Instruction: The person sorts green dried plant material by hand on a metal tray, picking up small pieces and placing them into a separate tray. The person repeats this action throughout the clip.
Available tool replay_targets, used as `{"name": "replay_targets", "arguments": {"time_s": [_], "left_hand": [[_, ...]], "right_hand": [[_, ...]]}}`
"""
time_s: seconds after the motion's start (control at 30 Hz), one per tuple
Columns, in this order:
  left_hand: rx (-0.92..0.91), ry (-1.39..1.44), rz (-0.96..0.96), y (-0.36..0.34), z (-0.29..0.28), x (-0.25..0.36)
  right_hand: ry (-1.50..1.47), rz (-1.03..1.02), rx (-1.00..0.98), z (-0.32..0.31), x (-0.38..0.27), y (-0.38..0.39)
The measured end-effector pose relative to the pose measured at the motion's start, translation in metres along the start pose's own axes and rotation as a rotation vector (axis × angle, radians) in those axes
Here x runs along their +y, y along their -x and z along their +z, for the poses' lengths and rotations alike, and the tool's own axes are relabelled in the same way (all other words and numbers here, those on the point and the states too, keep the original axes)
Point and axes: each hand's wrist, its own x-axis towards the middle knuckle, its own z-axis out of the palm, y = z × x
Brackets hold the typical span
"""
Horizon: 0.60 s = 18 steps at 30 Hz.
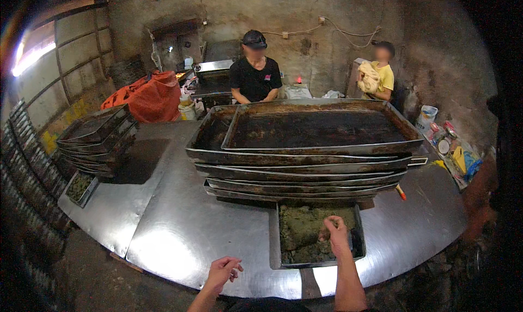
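Observation:
On the metal table in front of me lies a rectangular tray (275, 237) of crumbly, dark green-brown mass (299, 230). Above the right part of that mass is my right hand (336, 234), its fingers bent down and drawn together; whatever they hold is hidden. To the left of the tray my left hand (222, 271) hovers over the table's near edge. Its fingers are loosely curled and apart, and no object shows in it. Just behind the tray rises a tall stack of large, stained baking trays (305, 173).
The metal table (212, 230) has a rounded near edge. Smaller stacked trays (98, 140) and a little tray of green mass (80, 189) sit at left. An orange-handled tool (401, 192) lies right. A person (256, 75) stands behind the stack, another (381, 75) at far right.

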Motion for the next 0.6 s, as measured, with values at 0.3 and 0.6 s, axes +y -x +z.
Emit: {"name": "replay_targets", "arguments": {"time_s": [0.3, 0.6], "left_hand": [[-0.263, -0.131, 0.054, -0.037, 0.075, 0.025], [-0.405, -0.243, 0.001, -0.047, 0.124, 0.031]], "right_hand": [[-0.044, 0.224, -0.132, -0.01, -0.013, 0.018], [0.493, -0.028, -0.171, -0.007, -0.014, 0.012]]}}
